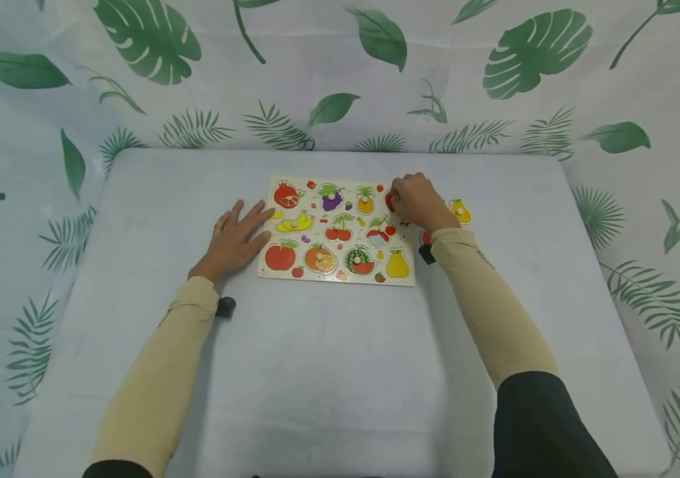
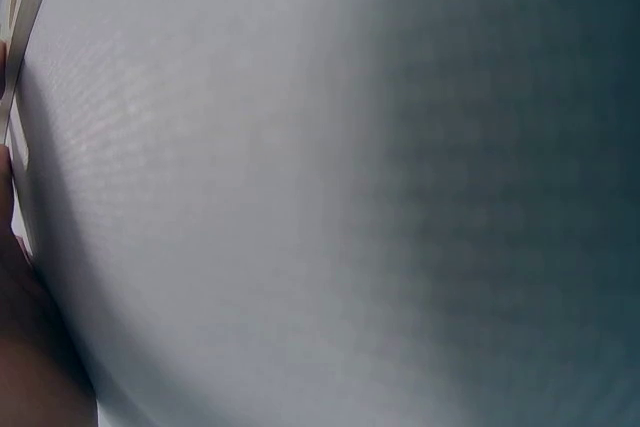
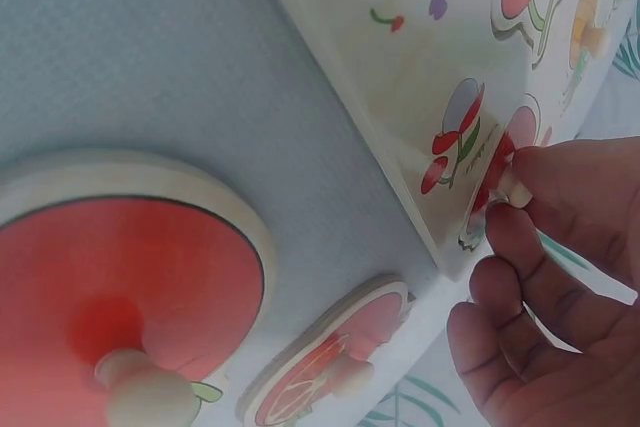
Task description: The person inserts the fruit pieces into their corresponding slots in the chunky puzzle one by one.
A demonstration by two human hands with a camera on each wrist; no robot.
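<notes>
A fruit knob puzzle board (image 1: 316,277) lies on the table, with pictured fruits in rows. My right hand (image 1: 420,200) is over its far right corner. Thumb and forefinger there pinch the pale knob of a red puzzle piece (image 3: 490,175), which stands tilted at its printed spot; the fingers hide part of it. My left hand (image 1: 235,238) lies spread at the board's left side, fingertips on its edge. In the left wrist view only a sliver of that hand (image 2: 35,347) shows.
Beside the board's right side lie loose knobbed pieces: a yellow pear piece (image 1: 460,211), a round red piece (image 3: 130,277) and a red piece with a cut-fruit picture (image 3: 330,352). The white table (image 1: 328,372) meets a leaf-print cloth (image 1: 412,86) behind.
</notes>
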